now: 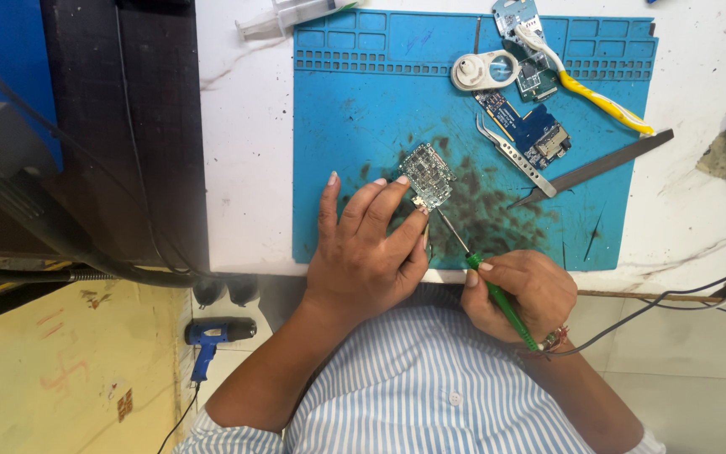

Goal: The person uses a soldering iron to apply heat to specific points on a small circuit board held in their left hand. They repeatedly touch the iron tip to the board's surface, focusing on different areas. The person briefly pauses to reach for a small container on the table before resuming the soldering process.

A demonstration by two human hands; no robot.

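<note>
My left hand [369, 244] rests on a blue work mat [355, 109], its fingertips pinning the near edge of a small silver circuit board [428, 175]. My right hand [518, 292] grips a green-handled soldering iron [497, 296], held like a pen. The iron's thin metal tip reaches up-left and touches the board's lower edge, beside my left fingertips. The mat under the board is stained dark.
On the mat's far right lie a blue circuit board [533, 133], metal tweezers [516, 157], a white round magnifier [485, 71], a yellow-handled brush [590, 92] and a flat metal file [598, 168]. A syringe [283, 17] lies beyond the mat. A blue heat gun [212, 340] sits on the floor.
</note>
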